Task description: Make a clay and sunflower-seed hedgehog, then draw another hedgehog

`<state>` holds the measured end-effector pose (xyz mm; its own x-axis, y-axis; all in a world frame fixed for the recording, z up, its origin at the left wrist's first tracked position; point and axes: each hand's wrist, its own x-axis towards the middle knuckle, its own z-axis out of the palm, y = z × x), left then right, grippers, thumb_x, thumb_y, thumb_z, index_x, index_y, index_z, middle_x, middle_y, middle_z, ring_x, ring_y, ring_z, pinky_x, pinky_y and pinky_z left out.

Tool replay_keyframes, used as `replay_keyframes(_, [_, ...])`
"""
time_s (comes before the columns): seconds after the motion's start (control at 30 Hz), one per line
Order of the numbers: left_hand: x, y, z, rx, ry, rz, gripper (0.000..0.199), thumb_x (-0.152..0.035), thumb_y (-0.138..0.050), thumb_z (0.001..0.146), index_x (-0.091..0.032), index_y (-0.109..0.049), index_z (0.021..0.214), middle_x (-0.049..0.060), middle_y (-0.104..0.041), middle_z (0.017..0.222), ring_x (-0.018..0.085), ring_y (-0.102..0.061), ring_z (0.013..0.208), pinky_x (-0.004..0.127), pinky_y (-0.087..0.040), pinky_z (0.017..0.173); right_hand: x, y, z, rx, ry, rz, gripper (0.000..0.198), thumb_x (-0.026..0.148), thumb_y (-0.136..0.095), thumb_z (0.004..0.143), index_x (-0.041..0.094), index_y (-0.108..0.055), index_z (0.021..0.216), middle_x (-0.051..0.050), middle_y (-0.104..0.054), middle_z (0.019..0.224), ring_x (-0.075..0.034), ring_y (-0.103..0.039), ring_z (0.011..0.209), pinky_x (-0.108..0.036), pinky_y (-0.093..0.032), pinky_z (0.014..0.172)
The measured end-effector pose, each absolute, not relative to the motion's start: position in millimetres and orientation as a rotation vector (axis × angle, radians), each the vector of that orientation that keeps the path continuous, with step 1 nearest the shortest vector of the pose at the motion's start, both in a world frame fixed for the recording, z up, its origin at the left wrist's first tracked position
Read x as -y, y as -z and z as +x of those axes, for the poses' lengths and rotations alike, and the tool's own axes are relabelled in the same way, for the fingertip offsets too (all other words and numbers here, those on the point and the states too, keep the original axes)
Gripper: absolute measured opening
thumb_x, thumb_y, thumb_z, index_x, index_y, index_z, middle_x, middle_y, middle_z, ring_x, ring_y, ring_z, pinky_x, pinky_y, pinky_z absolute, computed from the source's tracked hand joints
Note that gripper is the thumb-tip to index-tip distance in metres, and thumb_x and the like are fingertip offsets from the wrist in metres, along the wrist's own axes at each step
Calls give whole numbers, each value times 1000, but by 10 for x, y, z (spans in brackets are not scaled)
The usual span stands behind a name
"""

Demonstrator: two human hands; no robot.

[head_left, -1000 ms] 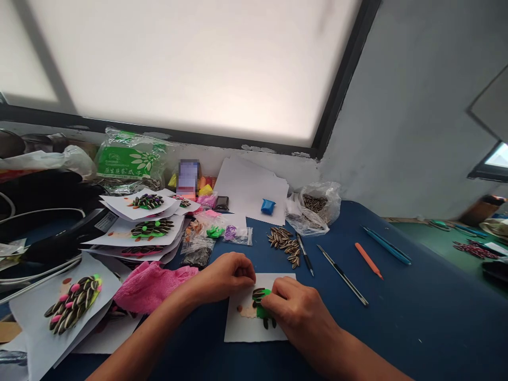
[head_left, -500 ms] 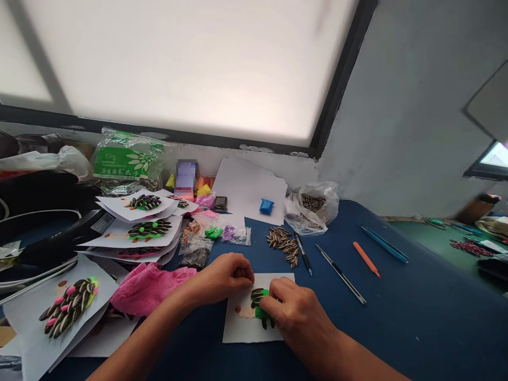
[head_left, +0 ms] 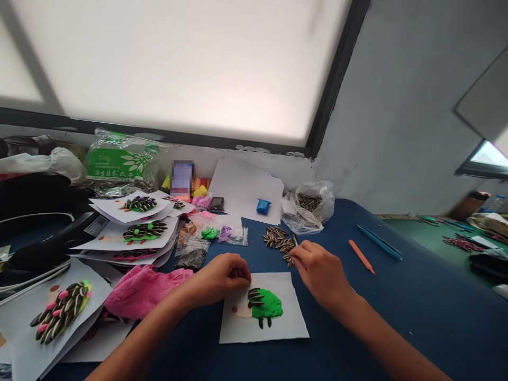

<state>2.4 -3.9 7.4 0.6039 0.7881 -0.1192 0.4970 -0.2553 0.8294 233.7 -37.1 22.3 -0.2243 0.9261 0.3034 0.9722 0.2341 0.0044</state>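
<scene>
A white sheet (head_left: 293, 330) lies on the table with a hedgehog figure on it. Its body is green modelling clay (head_left: 273, 305), and several striped sunflower seeds (head_left: 256, 297) are set in the left part. Two more seeds sit below the body like legs. Curled over the sheet's upper left edge is my left hand (head_left: 226, 275), fingers closed; what they hold, if anything, is hidden. My right hand (head_left: 323, 272) pinches at the lower end of a loose pile of sunflower seeds (head_left: 278, 238), its fingertips on a seed there.
Finished hedgehog sheets (head_left: 63, 307) are stacked at the left beside a pink cloth (head_left: 146, 288). Behind are clay packets (head_left: 234, 234), a blue packet (head_left: 263, 206) and a bag of seeds (head_left: 309, 203). An orange pen (head_left: 361, 257) and blue tweezers-like tool (head_left: 379, 241) lie right.
My right hand has left the green clay and moved up and right to the seed pile, uncovering the hedgehog's body. My left hand stays at the sheet's edge.
</scene>
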Motion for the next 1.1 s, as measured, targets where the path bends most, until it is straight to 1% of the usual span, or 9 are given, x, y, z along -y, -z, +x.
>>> replay_keyframes(0.07, [42, -81, 22, -1033, -398, 1929, 19, -29, -56, 71, -15, -67, 75, 0, -56, 68, 14, -49, 62, 22, -35, 53, 282, -216, 2425, 2280, 235, -1859, 18, 13, -55, 91, 19, -72, 89, -6, -65, 86, -19, -60, 81, -27, -43, 64])
replay_keyframes(0.17, [41, -81, 19, -1032, -401, 1954, 19, -29, -55, 72, -16, -68, 75, 0, -56, 69, 13, -49, 62, 21, -35, 53, 213, -180, 2451, 2342, 185, -1788, 18, 13, -58, 90, 20, -73, 98, -6, -66, 93, -20, -59, 87, -29, -46, 73])
replay_keyframes(0.33, [42, -60, 12, -1022, -405, 1974, 18, -28, -56, 72, -15, -68, 75, 0, -54, 70, 13, -48, 63, 21, -36, 54, 166, -105, 2373, 2442, 164, -1694, 14, 12, -60, 88, 17, -72, 85, -7, -67, 92, -21, -59, 87, -31, -46, 77])
replay_keyframes(0.47, [39, -45, 14, -1022, -403, 1977, 18, -27, -55, 72, -14, -68, 76, -1, -54, 69, 13, -48, 62, 21, -35, 54, 201, -131, 2357, 2398, 142, -1650, 14, 9, -57, 89, 16, -70, 87, -8, -67, 91, -21, -60, 86, -32, -46, 77])
replay_keyframes(0.53, [31, -39, 15, -1018, -409, 1969, 19, -28, -55, 72, -15, -68, 76, -1, -54, 69, 13, -48, 62, 22, -35, 54, 275, -187, 2343, 2302, 3, -1550, 14, 10, -57, 89, 17, -70, 88, -6, -68, 89, -19, -61, 85, -30, -46, 75])
replay_keyframes(0.67, [19, -29, 15, -1010, -425, 1934, 18, -28, -56, 71, -14, -67, 75, -1, -54, 67, 13, -48, 62, 22, -35, 54, 513, -303, 2231, 2175, -499, -1311, 14, 11, -59, 87, 19, -71, 85, -1, -70, 81, -13, -62, 72, -22, -45, 63])
replay_keyframes(0.7, [17, -28, 14, -1009, -426, 1930, 18, -28, -56, 71, -15, -67, 75, -1, -54, 66, 13, -48, 61, 22, -35, 54, 575, -316, 2192, 2215, -572, -1250, 15, 11, -59, 86, 19, -71, 86, -1, -70, 81, -13, -62, 71, -22, -45, 63])
replay_keyframes(0.93, [11, -20, 10, -1005, -428, 1953, 16, -25, -55, 70, -15, -67, 75, -2, -56, 64, 13, -48, 60, 21, -34, 53, 776, -228, 2040, 2373, -543, -1225, 11, 13, -64, 84, 19, -71, 78, -1, -66, 74, -13, -59, 69, -22, -40, 62])
replay_keyframes(1.1, [9, -15, 12, -1019, -424, 1946, 16, -25, -56, 70, -16, -67, 75, -2, -55, 63, 12, -47, 59, 21, -33, 52, 770, -146, 2027, 2405, -447, -1189, 17, 14, -55, 90, 18, -68, 79, -1, -61, 74, -12, -55, 68, -21, -38, 61])
